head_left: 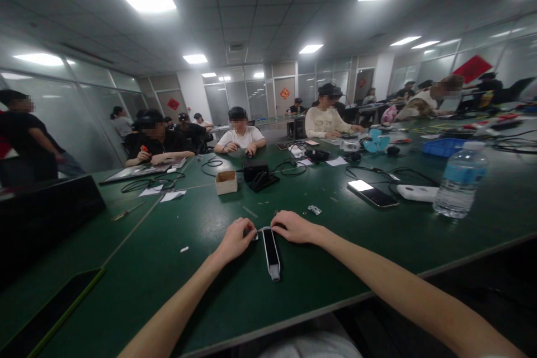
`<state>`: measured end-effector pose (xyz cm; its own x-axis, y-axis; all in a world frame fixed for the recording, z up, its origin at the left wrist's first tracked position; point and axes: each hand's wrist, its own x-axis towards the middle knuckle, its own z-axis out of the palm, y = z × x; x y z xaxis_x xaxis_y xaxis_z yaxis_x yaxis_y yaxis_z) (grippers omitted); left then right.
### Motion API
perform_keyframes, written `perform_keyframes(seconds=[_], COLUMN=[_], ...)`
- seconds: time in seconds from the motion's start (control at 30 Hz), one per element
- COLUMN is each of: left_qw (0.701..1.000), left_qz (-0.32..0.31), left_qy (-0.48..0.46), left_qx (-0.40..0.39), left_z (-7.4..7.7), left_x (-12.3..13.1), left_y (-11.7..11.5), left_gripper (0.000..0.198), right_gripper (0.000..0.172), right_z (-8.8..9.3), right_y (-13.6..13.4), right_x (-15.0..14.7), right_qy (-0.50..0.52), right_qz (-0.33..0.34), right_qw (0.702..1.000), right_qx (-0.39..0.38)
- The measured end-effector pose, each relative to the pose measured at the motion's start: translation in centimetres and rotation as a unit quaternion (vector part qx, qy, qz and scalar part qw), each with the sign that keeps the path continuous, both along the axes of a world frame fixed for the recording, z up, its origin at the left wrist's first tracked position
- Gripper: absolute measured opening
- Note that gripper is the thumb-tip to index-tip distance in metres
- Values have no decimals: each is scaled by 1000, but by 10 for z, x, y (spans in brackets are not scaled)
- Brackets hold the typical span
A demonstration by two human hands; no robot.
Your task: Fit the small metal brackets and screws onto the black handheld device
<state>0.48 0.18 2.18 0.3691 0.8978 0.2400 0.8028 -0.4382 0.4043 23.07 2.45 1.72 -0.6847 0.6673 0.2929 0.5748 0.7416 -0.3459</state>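
Note:
On the green table (201, 291) lies a slim, pen-shaped device (271, 249) with a long black face, a pale rim and a grey tip pointing toward me. My left hand (235, 239) is at its far left end, fingers curled together over a small whitish piece (255, 234) whose kind I cannot make out. Opposite it, my right hand (293, 227) has its fingers bent and closed beside the device's far right corner. What those fingertips hold, if anything, is hidden. A small silvery part (314, 210) lies beyond my right hand.
Ahead stand a small open cardboard box (226, 183) and a black stand-like device (255, 174). To the right are a phone (372, 194), a white object (417, 193), a water bottle (460, 182) and a blue tray (442, 147). Several people sit around the table; a dark screen (50, 218) is at left.

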Motion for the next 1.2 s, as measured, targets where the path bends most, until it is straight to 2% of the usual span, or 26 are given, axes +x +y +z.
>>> perform_keyframes(seconds=[0.2, 0.43, 0.5, 0.6, 0.77, 0.93, 1.1, 1.2], left_qw=[1000, 999, 999, 999, 999, 1000, 999, 999], left_qz=[-21, -34, -36, -37, -33, -30, -32, -36], left_qy=[-8, -10, -10, -11, -7, -3, -7, -7], left_qx=[-2, 12, 14, 10, -2, -8, -11, -9], left_z=[-1, -3, -3, -4, -3, -2, -4, -5], left_x=[3, 2, 2, 1, 1, 2, 1, 0], left_y=[-4, -4, -4, -4, -6, -6, -4, -3], left_gripper=[20, 18, 19, 20, 23, 24, 25, 25], right_gripper=[24, 24, 26, 31, 34, 28, 31, 30], right_z=[1, 3, 6, 11, 9, 4, 9, 10], right_y=[-2, -2, -1, 3, 13, 18, 18, 19], right_x=[-2, -3, -1, 7, 28, 37, 40, 46], right_qy=[-2, -18, -27, -50, -142, -169, -180, -185], right_qz=[7, 1, -27, -112, -273, -299, -348, -345], right_qw=[1000, 999, 998, 990, 951, 939, 920, 919], right_qx=[12, 36, 45, 64, 29, -10, -29, -59])
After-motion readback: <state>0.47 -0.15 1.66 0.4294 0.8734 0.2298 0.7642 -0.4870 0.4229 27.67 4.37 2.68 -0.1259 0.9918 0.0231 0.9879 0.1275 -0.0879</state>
